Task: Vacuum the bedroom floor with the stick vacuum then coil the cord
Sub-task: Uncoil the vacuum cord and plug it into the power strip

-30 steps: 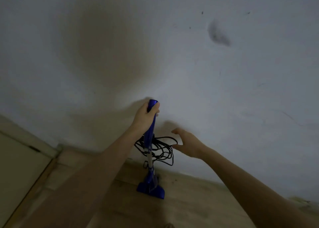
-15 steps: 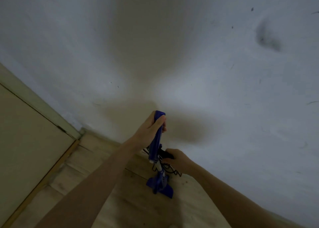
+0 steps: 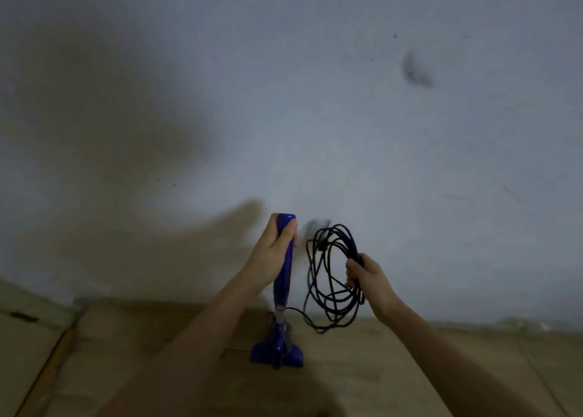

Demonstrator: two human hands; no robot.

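Two hands are busy here, one on each side of a blue stick vacuum (image 3: 283,277) that stands upright on the wooden floor (image 3: 362,369), close in front of a pale wall (image 3: 315,116). The left hand (image 3: 271,255) grips the top of the vacuum's handle, its fingers (image 3: 272,227) curled round the far side and the thumb laid along the near side, just under the rounded tip. The vacuum's wide head sits flat on the floor, straight below that hand.

Just to the right of the vacuum, the right hand (image 3: 367,276) holds a bundle of black cord (image 3: 331,277) gathered into several loose loops. The fingers are closed round the right-hand side of the loops, which hang free in the air, rising above the hand and drooping below it to near floor level. One strand runs from the bottom of the loops leftwards to the lower part of the vacuum's pole, where it joins the body. The loops are beside the vacuum, not touching the handle.

To the left of the vacuum, shadows of the arms fall across the wall. High to the right of it the wall bears a dark smudge (image 3: 416,71). Far left of the vacuum, a paler panel (image 3: 22,353) meets the floor boards; what it is cannot be told.
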